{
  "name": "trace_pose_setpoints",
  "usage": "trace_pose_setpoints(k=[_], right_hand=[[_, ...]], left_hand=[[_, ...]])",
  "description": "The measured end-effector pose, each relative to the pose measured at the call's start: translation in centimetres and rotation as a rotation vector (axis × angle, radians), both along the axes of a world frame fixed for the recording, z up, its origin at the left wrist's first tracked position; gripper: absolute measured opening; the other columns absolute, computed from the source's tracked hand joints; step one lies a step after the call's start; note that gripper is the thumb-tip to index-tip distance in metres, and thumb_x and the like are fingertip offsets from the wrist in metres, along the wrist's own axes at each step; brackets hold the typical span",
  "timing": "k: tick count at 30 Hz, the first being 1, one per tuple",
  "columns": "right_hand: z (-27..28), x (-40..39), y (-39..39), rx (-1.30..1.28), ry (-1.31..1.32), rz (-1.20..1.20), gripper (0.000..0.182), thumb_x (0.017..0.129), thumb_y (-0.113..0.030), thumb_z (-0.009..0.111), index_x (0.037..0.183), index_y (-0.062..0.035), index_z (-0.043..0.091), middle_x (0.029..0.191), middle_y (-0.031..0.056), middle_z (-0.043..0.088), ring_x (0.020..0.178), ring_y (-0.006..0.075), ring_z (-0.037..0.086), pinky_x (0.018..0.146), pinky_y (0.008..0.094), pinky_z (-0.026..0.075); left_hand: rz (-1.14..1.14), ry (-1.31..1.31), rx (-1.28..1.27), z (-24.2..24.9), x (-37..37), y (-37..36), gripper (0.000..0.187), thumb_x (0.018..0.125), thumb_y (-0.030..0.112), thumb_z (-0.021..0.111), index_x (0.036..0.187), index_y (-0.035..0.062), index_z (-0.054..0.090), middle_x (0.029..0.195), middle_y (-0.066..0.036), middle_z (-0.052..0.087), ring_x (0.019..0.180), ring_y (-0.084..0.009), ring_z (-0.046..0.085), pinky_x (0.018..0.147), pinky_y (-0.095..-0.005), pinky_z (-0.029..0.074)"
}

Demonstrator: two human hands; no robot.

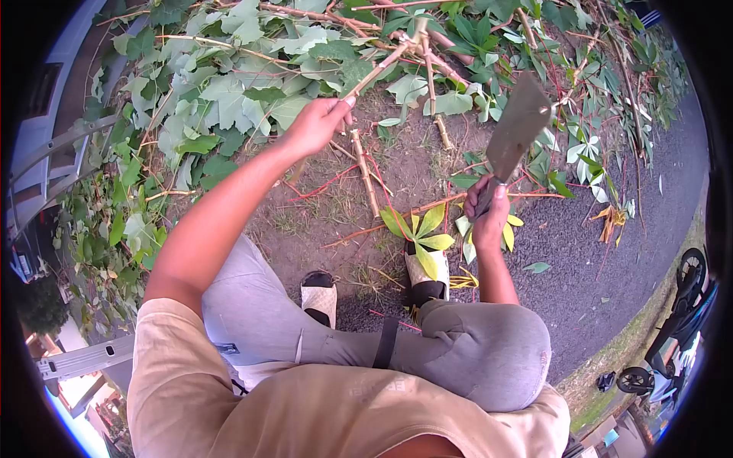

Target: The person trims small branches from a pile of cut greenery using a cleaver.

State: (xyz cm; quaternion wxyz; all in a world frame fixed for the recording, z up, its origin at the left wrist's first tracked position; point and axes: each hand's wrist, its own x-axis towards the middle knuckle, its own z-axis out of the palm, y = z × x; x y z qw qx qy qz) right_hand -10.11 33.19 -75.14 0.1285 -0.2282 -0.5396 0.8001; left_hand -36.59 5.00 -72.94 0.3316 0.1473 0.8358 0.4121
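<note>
My left hand is closed around a pale brown branch that slants up and away to the right. In my right hand, a cleaver with a broad metal blade points upward, its dark handle wrapped by my fingers. The blade stands apart from the branch, to its right. Below and between my hands, a cut stick lies on the bare soil. A shorter cut stick lies farther off. A yellow-green leaf cluster rests by my foot.
Heaped leafy branches cover the ground ahead and to the left. An asphalt strip runs along the right side. A motorbike stands at the far right, and a metal ladder-like rail at the left.
</note>
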Motion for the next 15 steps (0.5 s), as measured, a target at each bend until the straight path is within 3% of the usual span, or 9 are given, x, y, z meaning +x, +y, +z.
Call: trace_pose_setpoints(k=[1, 3, 5, 6, 8, 9, 11, 12, 15], right_hand=[[-1.1, 0.8, -0.1, -0.019, -0.089, 0.008, 0.055, 0.110, -0.060, 0.044, 0.106, -0.0057, 0.051, 0.075, -0.0003, 0.042, 0.061, 0.0088, 0.038, 0.051, 0.0243, 0.032], [-3.8, 2.8, 0.0, -0.021, -0.291, 0.055, 0.054, 0.112, -0.058, 0.042, 0.101, -0.0060, 0.053, 0.071, -0.0022, 0.041, 0.056, 0.0085, 0.037, 0.048, 0.0245, 0.030], [-5.4, 4.3, -0.6, -0.064, -0.461, 0.077, 0.054, 0.113, -0.057, 0.040, 0.097, -0.0065, 0.055, 0.068, -0.0034, 0.041, 0.051, 0.0078, 0.035, 0.046, 0.0247, 0.028], [-6.4, 5.2, -1.0, -0.043, -0.500, 0.063, 0.054, 0.112, -0.057, 0.041, 0.095, -0.0079, 0.056, 0.067, -0.0037, 0.042, 0.049, 0.0066, 0.035, 0.044, 0.0252, 0.027], [-7.7, 6.3, -1.3, -0.218, -0.504, 0.027, 0.050, 0.112, -0.055, 0.044, 0.094, -0.0101, 0.055, 0.065, -0.0050, 0.040, 0.048, 0.0057, 0.034, 0.043, 0.0255, 0.026], [-7.8, 6.1, -1.4, -0.317, -0.498, -0.006, 0.046, 0.112, -0.052, 0.049, 0.093, -0.0106, 0.055, 0.064, -0.0055, 0.039, 0.048, 0.0055, 0.034, 0.042, 0.0258, 0.026], [-8.5, 4.4, -0.9, -0.226, -0.502, -0.041, 0.037, 0.110, -0.043, 0.060, 0.093, -0.0103, 0.057, 0.065, -0.0056, 0.041, 0.050, 0.0049, 0.037, 0.044, 0.0251, 0.027], [-9.1, 2.8, 0.1, -0.033, -0.498, -0.013, 0.032, 0.106, -0.036, 0.068, 0.090, -0.0094, 0.059, 0.065, -0.0053, 0.047, 0.054, 0.0061, 0.041, 0.049, 0.0266, 0.033], [-7.7, -5.3, 3.8, 0.652, -0.427, 0.082, 0.042, 0.101, -0.037, 0.072, 0.083, -0.0018, 0.059, 0.064, 0.0065, 0.057, 0.061, 0.0163, 0.054, 0.061, 0.0389, 0.046]], left_hand=[[-0.002, 0.001, 0.004, -2.2, 0.4, -0.6, 0.049, 0.113, 0.045, 0.050, 0.098, 0.0023, 0.069, 0.063, 0.000, 0.054, 0.059, -0.0146, 0.059, 0.061, -0.0360, 0.048], [-0.060, -0.446, -0.054, -6.0, 1.5, -2.1, 0.052, 0.111, 0.049, 0.051, 0.119, 0.0011, 0.068, 0.082, -0.009, 0.067, 0.078, -0.0237, 0.069, 0.075, -0.0426, 0.055], [-0.349, 0.051, -0.605, -10.4, 3.0, -5.0, 0.063, 0.107, 0.051, 0.057, 0.145, 0.0016, 0.055, 0.125, -0.022, 0.067, 0.119, -0.0353, 0.067, 0.103, -0.0498, 0.052], [-0.345, 0.072, -0.604, -9.4, 3.1, -5.5, 0.063, 0.107, 0.051, 0.057, 0.145, 0.0016, 0.055, 0.125, -0.022, 0.067, 0.119, -0.0353, 0.067, 0.103, -0.0498, 0.052], [-0.550, 0.358, -0.814, -6.8, 3.3, -6.2, 0.077, 0.102, 0.051, 0.062, 0.159, 0.0025, 0.042, 0.159, -0.027, 0.045, 0.148, -0.0424, 0.045, 0.123, -0.0531, 0.036], [-0.548, 0.373, -0.822, -6.1, 3.3, -6.0, 0.077, 0.102, 0.051, 0.062, 0.159, 0.0025, 0.042, 0.159, -0.027, 0.045, 0.148, -0.0424, 0.045, 0.123, -0.0531, 0.036], [-0.454, 0.351, -0.660, -5.0, 2.8, -5.0, 0.076, 0.102, 0.047, 0.063, 0.160, 0.0045, 0.041, 0.166, -0.025, 0.037, 0.154, -0.0395, 0.037, 0.126, -0.0552, 0.031], [-0.462, 0.376, -0.629, -4.6, 2.9, -4.5, 0.076, 0.103, 0.048, 0.062, 0.161, 0.0049, 0.039, 0.167, -0.023, 0.036, 0.155, -0.0395, 0.036, 0.127, -0.0577, 0.030], [-0.507, 0.417, -0.564, -4.0, 4.1, -3.0, 0.077, 0.104, 0.050, 0.059, 0.162, 0.0055, 0.039, 0.169, -0.021, 0.034, 0.157, -0.0398, 0.031, 0.127, -0.0593, 0.028]])
